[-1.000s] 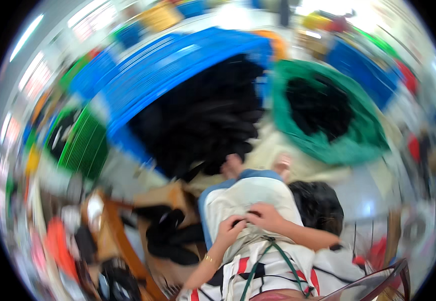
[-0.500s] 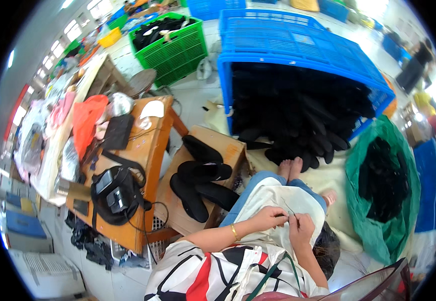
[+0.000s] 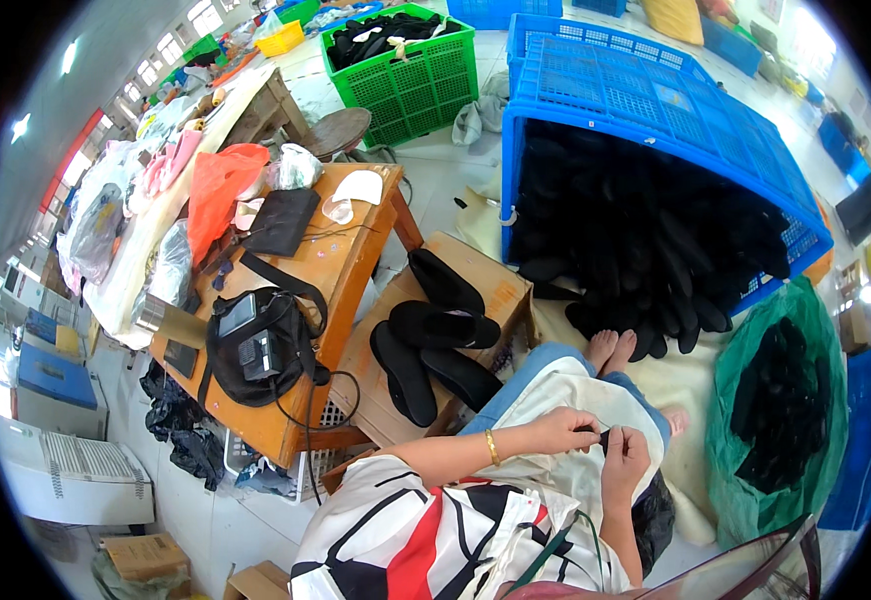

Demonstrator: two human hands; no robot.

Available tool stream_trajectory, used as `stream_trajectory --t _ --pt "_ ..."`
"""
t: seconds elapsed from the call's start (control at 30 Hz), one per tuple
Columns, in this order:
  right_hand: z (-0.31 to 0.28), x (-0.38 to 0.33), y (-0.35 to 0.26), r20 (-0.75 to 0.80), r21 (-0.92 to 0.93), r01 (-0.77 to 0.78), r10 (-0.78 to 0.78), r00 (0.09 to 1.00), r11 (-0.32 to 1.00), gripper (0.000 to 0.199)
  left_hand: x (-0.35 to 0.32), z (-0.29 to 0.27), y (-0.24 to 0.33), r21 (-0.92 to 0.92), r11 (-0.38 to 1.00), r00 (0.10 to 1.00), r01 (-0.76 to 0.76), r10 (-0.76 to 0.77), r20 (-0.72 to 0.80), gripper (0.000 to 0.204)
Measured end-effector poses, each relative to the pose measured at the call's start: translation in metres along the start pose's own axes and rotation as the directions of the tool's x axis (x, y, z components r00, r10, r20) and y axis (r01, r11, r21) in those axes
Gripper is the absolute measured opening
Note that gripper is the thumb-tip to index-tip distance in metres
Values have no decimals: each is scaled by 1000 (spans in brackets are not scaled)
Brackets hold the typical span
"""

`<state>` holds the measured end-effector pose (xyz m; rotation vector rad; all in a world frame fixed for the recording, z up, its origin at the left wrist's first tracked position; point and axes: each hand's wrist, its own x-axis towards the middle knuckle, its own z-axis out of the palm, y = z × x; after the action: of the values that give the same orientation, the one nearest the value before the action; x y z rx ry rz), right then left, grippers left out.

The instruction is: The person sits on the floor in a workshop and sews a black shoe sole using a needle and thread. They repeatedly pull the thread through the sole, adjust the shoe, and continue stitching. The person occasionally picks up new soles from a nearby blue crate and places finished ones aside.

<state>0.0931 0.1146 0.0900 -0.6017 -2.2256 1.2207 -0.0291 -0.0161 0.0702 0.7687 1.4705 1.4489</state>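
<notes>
A small black piece [image 3: 605, 440] is being worked between both hands over the lap.
The piece is pinched by the left hand [image 3: 563, 430] and right hand [image 3: 623, 462], brought together on a cream cloth [image 3: 565, 385]; a steady grip seems needed next. Black soles [image 3: 435, 340] lie at 10 o'clock, a tipped blue crate [image 3: 655, 110] at 12, a green bag [image 3: 755, 440] at 3.
</notes>
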Motion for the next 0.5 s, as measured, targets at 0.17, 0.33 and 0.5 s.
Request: stream_trajectory --t 0.17,0.33,0.5 --pt "-3 -3 6 113 119 -157 144 983 980 9 -1 -3 0 -26 1000 999 -14 13 -44 18" --pt "9 -10 -6 23 -35 17 -16 1000 999 8 3 4 -10 24 991 982 -131 133 -134 15" --pt "10 -3 3 107 -176 286 -271 957 942 11 15 4 -27 -25 1000 996 3 -5 -90 13"
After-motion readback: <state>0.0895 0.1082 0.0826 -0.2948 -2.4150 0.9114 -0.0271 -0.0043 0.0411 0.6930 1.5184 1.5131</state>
